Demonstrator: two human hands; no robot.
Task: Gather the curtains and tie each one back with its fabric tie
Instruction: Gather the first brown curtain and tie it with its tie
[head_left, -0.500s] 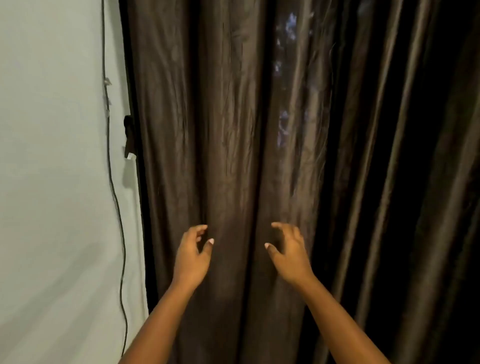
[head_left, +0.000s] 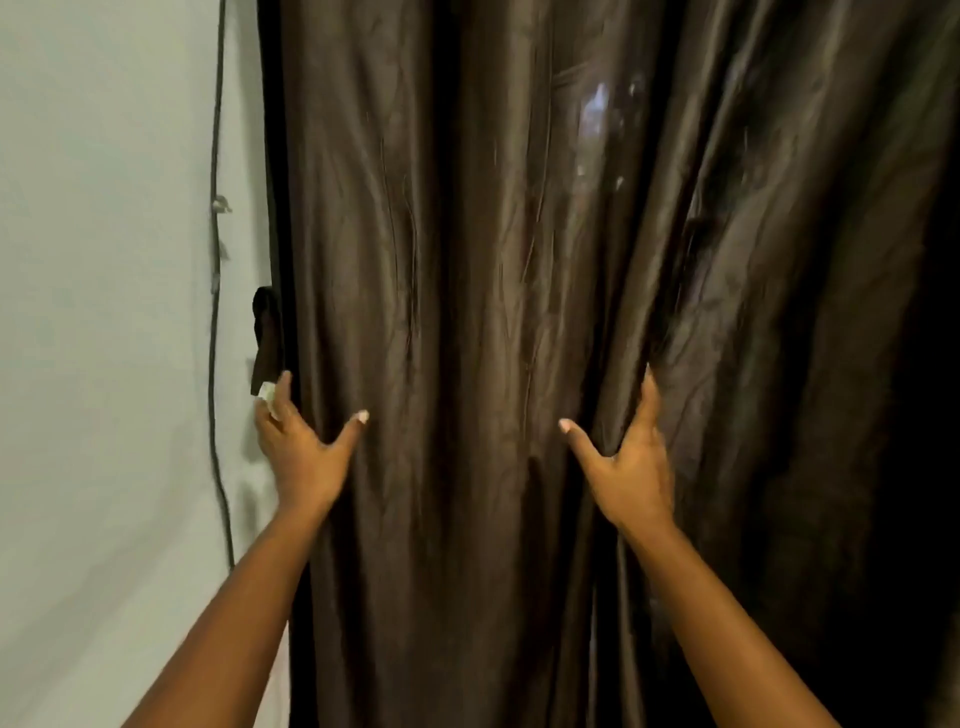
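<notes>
Now both hands bracket the brown curtain (head_left: 467, 364): left hand (head_left: 301, 457) and right hand (head_left: 631, 467) spread, gripping nothing; sweep folds together evenly before reaching the fabric tie (head_left: 267, 338).

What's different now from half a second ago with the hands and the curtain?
Both hands moved apart and onto the curtain. The left hand went out to its left edge by the wall, the right hand rightward into a fold, thumbs spread inward. Whether the fingers have closed on fabric cannot be told. The curtain hangs ungathered as before; the dark tie and cable are unchanged.
</notes>
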